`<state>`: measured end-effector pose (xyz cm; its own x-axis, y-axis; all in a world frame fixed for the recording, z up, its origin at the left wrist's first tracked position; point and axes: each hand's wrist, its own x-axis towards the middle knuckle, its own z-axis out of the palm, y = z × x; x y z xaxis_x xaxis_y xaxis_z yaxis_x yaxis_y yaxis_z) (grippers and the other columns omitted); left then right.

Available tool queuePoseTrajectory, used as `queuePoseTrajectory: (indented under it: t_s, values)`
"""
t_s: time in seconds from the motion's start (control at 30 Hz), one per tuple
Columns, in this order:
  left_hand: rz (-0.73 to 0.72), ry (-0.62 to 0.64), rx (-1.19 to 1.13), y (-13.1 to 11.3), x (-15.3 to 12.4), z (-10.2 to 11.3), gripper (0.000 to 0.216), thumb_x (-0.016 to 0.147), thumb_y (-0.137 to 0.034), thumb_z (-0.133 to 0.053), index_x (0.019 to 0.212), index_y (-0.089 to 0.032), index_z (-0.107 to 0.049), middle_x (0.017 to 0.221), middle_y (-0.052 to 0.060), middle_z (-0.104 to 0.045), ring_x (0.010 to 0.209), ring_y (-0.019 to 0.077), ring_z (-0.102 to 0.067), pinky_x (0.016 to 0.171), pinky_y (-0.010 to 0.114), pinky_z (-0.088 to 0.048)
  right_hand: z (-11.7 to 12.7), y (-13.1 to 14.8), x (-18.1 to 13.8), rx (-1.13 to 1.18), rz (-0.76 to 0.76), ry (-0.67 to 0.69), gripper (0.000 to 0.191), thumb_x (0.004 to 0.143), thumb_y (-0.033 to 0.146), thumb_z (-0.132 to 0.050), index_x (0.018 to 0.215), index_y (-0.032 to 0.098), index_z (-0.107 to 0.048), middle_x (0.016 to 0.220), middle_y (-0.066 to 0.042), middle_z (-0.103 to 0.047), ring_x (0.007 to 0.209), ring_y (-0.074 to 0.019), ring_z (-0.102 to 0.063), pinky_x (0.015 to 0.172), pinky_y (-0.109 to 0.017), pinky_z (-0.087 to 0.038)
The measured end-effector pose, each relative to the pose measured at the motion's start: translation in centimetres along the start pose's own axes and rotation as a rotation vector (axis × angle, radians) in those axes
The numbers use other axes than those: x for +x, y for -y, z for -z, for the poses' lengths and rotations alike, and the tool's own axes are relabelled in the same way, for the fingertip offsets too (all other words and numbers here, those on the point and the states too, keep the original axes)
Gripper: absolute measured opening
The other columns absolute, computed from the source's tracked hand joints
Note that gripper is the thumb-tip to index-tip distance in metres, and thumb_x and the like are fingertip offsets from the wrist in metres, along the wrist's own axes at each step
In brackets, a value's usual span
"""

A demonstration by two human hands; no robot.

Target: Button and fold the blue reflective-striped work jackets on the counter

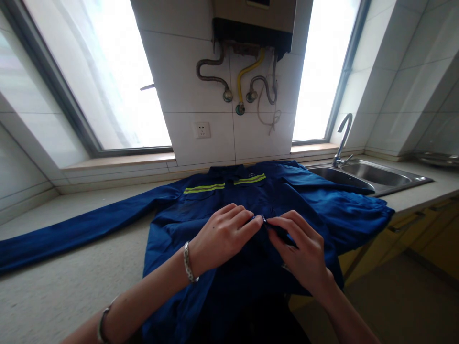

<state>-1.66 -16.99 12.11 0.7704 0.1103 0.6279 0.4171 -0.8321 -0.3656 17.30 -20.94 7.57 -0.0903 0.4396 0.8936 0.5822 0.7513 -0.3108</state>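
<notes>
A blue work jacket (172,241) with yellow-green reflective strips (204,188) across its chest lies spread on the counter, collar toward the wall. My left hand (227,235) is closed, its fingertips pinching the jacket's front edge near the middle. Facing it, my right hand (301,248) grips the same edge between thumb and forefinger, the fingertips of both hands almost touching. A small shiny spot shows between them, too small to name. The fabric beneath my palms is partly hidden.
One jacket sleeve (71,239) stretches left along the pale counter (71,291); the other side drapes toward the steel sink (394,179) with its tap (344,136). A water heater (254,24) with hoses hangs on the tiled wall. Yellow cabinets (416,234) stand below the counter.
</notes>
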Motion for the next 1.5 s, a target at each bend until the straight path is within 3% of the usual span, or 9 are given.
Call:
queuePoseTrajectory:
  t_s: [0.23, 0.37, 0.87, 1.23, 1.4, 1.5]
  values:
    - [-0.003, -0.013, -0.026, -0.1, -0.1, -0.3, 0.022, 0.092, -0.009, -0.037, 0.105, -0.012, -0.056, 0.082, 0.006, -0.064, 0.076, 0.0145, -0.061, 0.072, 0.03, -0.052, -0.4, -0.2, -0.5, -0.036, -0.117, -0.091, 0.022, 0.083, 0.015, -0.062, 0.102, 0.023, -0.059, 0.09, 0.0, -0.066, 0.073, -0.0114, -0.063, 0.066, -0.021, -0.056]
    - [-0.034, -0.035, -0.002, -0.6, 0.1, 0.0, 0.023, 0.092, -0.01, -0.037, 0.103, -0.012, -0.057, 0.081, 0.006, -0.064, 0.075, 0.015, -0.059, 0.071, 0.031, -0.053, -0.3, -0.2, -0.8, -0.053, -0.153, -0.105, 0.02, 0.081, 0.017, -0.064, 0.098, 0.024, -0.057, 0.085, 0.002, -0.066, 0.067, -0.0109, -0.064, 0.065, -0.021, -0.056]
    - [-0.073, -0.076, -0.149, -0.6, 0.3, 0.6, 0.023, 0.093, -0.011, -0.036, 0.101, -0.013, -0.058, 0.081, 0.007, -0.063, 0.073, 0.0144, -0.057, 0.072, 0.03, -0.052, 0.3, 0.3, -0.5, -0.05, -0.074, -0.098, 0.012, 0.08, 0.012, -0.061, 0.085, 0.022, -0.056, 0.077, 0.002, -0.065, 0.064, -0.0103, -0.062, 0.063, -0.02, -0.054]
    - [0.05, -0.128, -0.229, -1.3, 0.4, 0.3, 0.02, 0.09, -0.008, -0.046, 0.109, -0.012, -0.052, 0.086, 0.007, -0.066, 0.077, 0.0145, -0.061, 0.072, 0.029, -0.053, 0.7, -0.4, -0.5, 0.026, -0.002, -0.125, 0.012, 0.081, 0.01, -0.064, 0.083, 0.021, -0.066, 0.087, -0.003, -0.071, 0.076, -0.0163, -0.069, 0.072, -0.026, -0.058]
    - [0.053, -0.074, -0.116, -1.8, 0.4, 0.7, 0.02, 0.092, -0.008, -0.041, 0.104, -0.011, -0.056, 0.094, 0.01, -0.066, 0.088, 0.0169, -0.063, 0.081, 0.032, -0.056, 0.7, -0.4, -0.5, -0.012, 0.021, -0.121, 0.012, 0.081, 0.01, -0.063, 0.08, 0.021, -0.066, 0.085, -0.003, -0.072, 0.075, -0.0167, -0.069, 0.071, -0.027, -0.058]
    - [-0.023, -0.073, 0.026, -1.9, 0.5, 0.9, 0.021, 0.092, -0.009, -0.04, 0.102, -0.011, -0.058, 0.102, 0.013, -0.066, 0.099, 0.0186, -0.062, 0.092, 0.035, -0.054, 1.0, -0.1, -0.4, -0.007, 0.044, -0.086, 0.013, 0.082, 0.009, -0.062, 0.081, 0.021, -0.066, 0.085, -0.003, -0.071, 0.075, -0.0156, -0.068, 0.072, -0.026, -0.058]
